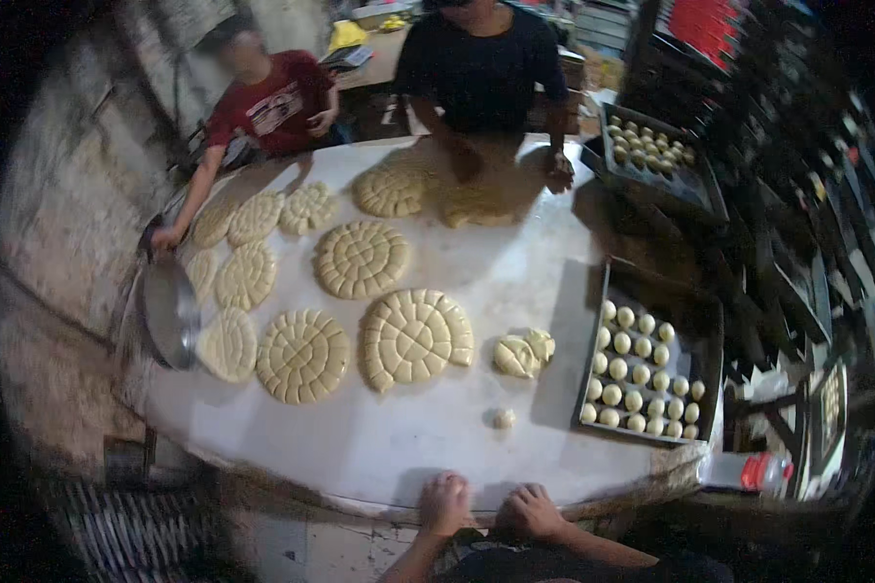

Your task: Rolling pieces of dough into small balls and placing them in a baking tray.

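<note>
My left hand point(444, 505) rests at the near edge of the table point(360, 452), fingers loosely bent and somewhat blurred, with nothing seen in it. Beside it my right hand point(532, 513) lies on the same edge, its fingers slightly curled on the tabletop and holding nothing visible. Beyond them sits a small dough ball point(504, 418). A lumpy piece of dough point(523, 352) lies farther back. To its left is a large round of dough point(416, 340) cut into many pieces, with another cut round point(303, 356) next to it.
A tray point(593, 374) of dough balls stands at the right, another tray point(712, 199) behind it. A red-lidded clear jar point(768, 473) is by the right corner. Across the table stand a dark-shirted person point(486, 73) and a red-shirted person point(277, 107), whose hand is near a metal pan point(168, 311).
</note>
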A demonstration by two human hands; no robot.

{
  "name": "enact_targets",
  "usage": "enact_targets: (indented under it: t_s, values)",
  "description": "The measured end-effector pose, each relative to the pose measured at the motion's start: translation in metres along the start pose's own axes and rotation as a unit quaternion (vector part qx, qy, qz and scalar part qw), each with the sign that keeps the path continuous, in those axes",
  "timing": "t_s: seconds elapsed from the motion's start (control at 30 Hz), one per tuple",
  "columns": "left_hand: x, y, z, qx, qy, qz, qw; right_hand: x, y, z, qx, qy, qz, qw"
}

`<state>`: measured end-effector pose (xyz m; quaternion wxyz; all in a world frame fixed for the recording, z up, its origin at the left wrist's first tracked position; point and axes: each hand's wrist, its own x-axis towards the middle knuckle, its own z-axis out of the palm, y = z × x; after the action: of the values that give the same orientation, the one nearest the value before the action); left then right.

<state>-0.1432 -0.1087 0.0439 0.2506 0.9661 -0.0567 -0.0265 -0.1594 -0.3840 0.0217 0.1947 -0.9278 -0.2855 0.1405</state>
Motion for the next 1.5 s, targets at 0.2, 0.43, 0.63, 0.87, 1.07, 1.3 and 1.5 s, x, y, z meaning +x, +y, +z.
enact_targets:
  t_s: [0.2, 0.43, 0.63, 0.87, 1.07, 1.3, 1.5]
  values:
    - [0.101, -0.032, -0.019, 0.045, 0.133, -0.069, 0.988, 0.048, 0.071, -0.038, -0.034, -0.007, 0.071, 0.997]
    - [0.032, 0.037, 0.002, -0.053, 0.050, -0.006, 0.997, 0.012, 0.015, 0.018, 0.098, 0.098, -0.180, 0.974]
    - [0.055, -0.073, 0.034, 0.006, 0.189, -0.088, 0.978, 0.056, 0.101, -0.043, 0.006, 0.081, -0.025, 0.996]
    - [0.039, 0.024, 0.042, -0.060, 0.055, -0.002, 0.997, 0.024, 0.012, 0.026, 0.087, 0.104, -0.146, 0.980]
    - [0.079, -0.029, -0.023, 0.045, 0.127, -0.014, 0.991, 0.012, 0.078, -0.018, -0.070, -0.098, -0.022, 0.993]
    - [0.052, 0.005, 0.008, 0.030, 0.035, 0.199, 0.979, 0.035, -0.015, 0.008, -0.011, 0.070, 0.028, 0.997]
    - [0.074, -0.076, -0.062, 0.043, 0.074, 0.064, 0.994, 0.018, 0.056, -0.007, -0.135, 0.121, 0.173, 0.968]
